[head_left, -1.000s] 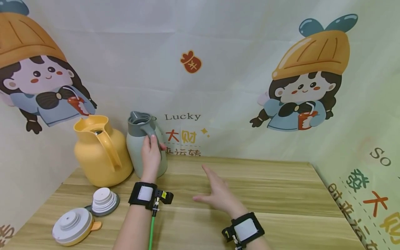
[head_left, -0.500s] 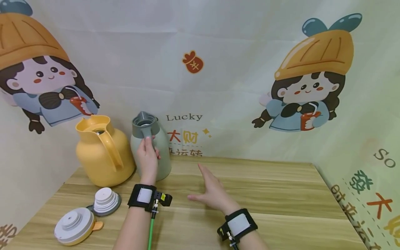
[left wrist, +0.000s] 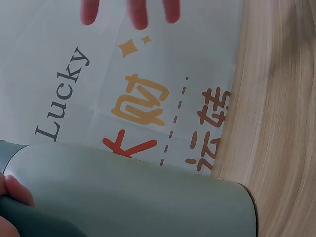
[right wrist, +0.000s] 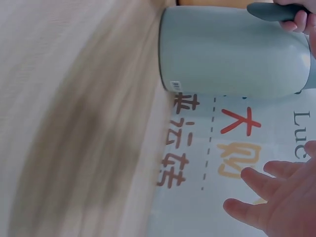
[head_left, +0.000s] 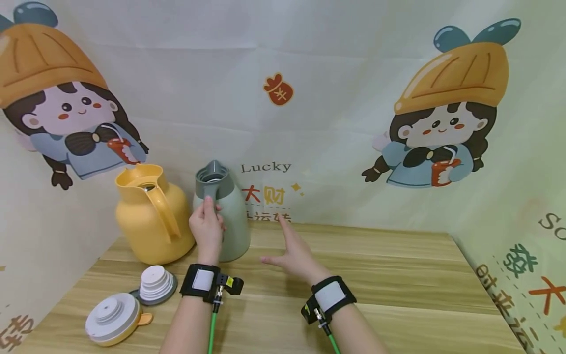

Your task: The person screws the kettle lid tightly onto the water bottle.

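Observation:
My left hand [head_left: 208, 228] grips the dark grey-green handle of a pale green thermos jug [head_left: 238, 226], which stands upright at the back of the table with its mouth uncovered. Its handle faces toward me and its spout points to the wall. In the right wrist view, curled fingers [right wrist: 298, 22] wrap that handle [right wrist: 271, 11]. My right hand [head_left: 296, 253] is to the right of the jug, apart from it, fingers stretched out and thumb spread, holding nothing. The left wrist view shows the jug's smooth side [left wrist: 138, 192] and the right hand's fingertips [left wrist: 138, 17] across from it.
A yellow thermos jug [head_left: 155, 226], also uncovered, stands close on the left. Before it lie a grey lid with a white stepped stopper [head_left: 155, 282] and a yellow-and-white lid [head_left: 112, 319]. A printed cloth backdrop [head_left: 331, 123] rises behind the wooden table [head_left: 398, 275].
The green jug has turned in my left hand's grip, its handle swinging from the right toward me and its spout toward the wall. My right hand has moved a little forward and left, closer to it.

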`<action>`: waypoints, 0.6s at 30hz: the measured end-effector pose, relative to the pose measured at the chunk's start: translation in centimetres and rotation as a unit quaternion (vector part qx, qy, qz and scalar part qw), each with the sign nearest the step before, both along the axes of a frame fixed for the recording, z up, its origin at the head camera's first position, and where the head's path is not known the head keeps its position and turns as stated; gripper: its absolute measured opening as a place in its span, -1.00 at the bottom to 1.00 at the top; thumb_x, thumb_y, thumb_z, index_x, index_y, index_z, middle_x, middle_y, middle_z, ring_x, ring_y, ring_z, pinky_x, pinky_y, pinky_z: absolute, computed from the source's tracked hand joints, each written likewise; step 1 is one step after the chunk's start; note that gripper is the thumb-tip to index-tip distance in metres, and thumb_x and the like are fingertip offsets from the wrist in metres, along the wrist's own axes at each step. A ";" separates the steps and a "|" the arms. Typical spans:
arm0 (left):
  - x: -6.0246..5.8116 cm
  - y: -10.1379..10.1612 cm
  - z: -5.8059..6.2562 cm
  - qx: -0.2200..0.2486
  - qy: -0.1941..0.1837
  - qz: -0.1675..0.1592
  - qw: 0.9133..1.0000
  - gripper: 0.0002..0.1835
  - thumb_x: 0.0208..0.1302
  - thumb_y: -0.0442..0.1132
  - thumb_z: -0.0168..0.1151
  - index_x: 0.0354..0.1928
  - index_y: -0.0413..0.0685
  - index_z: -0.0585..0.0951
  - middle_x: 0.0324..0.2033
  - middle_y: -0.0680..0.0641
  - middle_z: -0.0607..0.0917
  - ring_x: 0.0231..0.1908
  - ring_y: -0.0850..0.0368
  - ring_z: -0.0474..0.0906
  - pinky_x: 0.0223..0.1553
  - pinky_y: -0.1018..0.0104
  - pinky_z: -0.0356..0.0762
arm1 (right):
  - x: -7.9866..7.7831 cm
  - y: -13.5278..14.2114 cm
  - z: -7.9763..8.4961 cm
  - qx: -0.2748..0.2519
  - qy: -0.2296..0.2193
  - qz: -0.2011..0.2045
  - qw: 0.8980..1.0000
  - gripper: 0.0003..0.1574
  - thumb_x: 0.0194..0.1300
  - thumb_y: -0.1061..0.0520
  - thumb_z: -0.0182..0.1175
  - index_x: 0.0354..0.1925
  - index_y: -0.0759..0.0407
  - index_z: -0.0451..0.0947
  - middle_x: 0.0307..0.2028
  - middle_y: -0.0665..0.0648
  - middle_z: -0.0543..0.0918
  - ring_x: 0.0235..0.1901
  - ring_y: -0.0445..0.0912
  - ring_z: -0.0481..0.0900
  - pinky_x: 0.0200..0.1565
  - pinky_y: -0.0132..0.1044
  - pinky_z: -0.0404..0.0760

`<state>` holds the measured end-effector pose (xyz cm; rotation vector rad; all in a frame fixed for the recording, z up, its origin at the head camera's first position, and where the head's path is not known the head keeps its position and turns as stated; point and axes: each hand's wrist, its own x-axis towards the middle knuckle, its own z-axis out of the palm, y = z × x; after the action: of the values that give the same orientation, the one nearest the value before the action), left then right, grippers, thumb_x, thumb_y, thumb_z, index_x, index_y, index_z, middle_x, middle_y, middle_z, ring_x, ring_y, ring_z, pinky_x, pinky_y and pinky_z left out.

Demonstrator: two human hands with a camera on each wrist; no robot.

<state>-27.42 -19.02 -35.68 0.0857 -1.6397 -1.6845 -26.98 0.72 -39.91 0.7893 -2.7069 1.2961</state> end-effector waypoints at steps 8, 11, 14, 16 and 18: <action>-0.3 -0.4 -1.1 0.035 0.006 0.000 0.999 -0.48 0.41 -0.09 -0.07 -0.53 -0.46 0.41 -0.87 0.08 0.27 -0.86 0.27 0.21 -0.80 0.46 0.27 | -0.7 -1.2 1.1 -0.020 -0.003 0.010 1.000 0.41 -0.15 -0.35 0.35 0.41 -0.14 -0.33 0.39 0.08 -0.12 0.32 -0.03 -0.09 0.24 -0.05 0.05; 0.0 -0.4 -1.2 0.036 0.006 0.001 0.999 -0.48 0.41 -0.08 -0.07 -0.54 -0.47 0.41 -0.87 0.08 0.27 -0.86 0.27 0.21 -0.81 0.46 0.27 | -0.8 -1.5 1.2 -0.024 -0.006 0.013 1.000 0.42 -0.14 -0.34 0.36 0.41 -0.13 -0.34 0.39 0.09 -0.13 0.32 -0.02 -0.11 0.24 -0.04 0.04; 0.3 -0.2 -1.1 0.043 0.011 0.002 0.999 -0.46 0.40 -0.09 -0.05 -0.56 -0.48 0.40 -0.88 0.08 0.27 -0.87 0.27 0.21 -0.82 0.47 0.27 | -0.8 -1.7 1.2 -0.025 -0.013 0.014 0.999 0.43 -0.14 -0.32 0.37 0.41 -0.13 -0.36 0.39 0.07 -0.16 0.32 -0.03 -0.13 0.24 -0.04 0.02; 0.6 0.0 -0.8 0.047 0.015 0.004 0.999 -0.46 0.40 -0.08 -0.04 -0.58 -0.48 0.40 -0.89 0.08 0.27 -0.87 0.27 0.20 -0.83 0.48 0.26 | -0.8 -1.8 1.2 -0.027 -0.017 0.016 0.999 0.45 -0.15 -0.30 0.39 0.41 -0.12 -0.36 0.39 0.07 -0.17 0.32 -0.02 -0.13 0.24 -0.04 0.01; 0.9 0.3 -0.6 0.053 0.018 0.003 0.998 -0.46 0.39 -0.08 -0.03 -0.59 -0.48 0.40 -0.90 0.08 0.28 -0.88 0.28 0.20 -0.84 0.49 0.25 | -0.8 -1.9 1.3 -0.029 -0.021 0.018 0.999 0.45 -0.15 -0.25 0.41 0.41 -0.10 -0.37 0.39 0.07 -0.18 0.32 -0.02 -0.13 0.25 -0.05 0.00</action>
<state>-26.49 -18.71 -36.25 0.1106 -1.5229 -1.7576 -27.74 -1.21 -38.65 0.8178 -2.6851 1.4077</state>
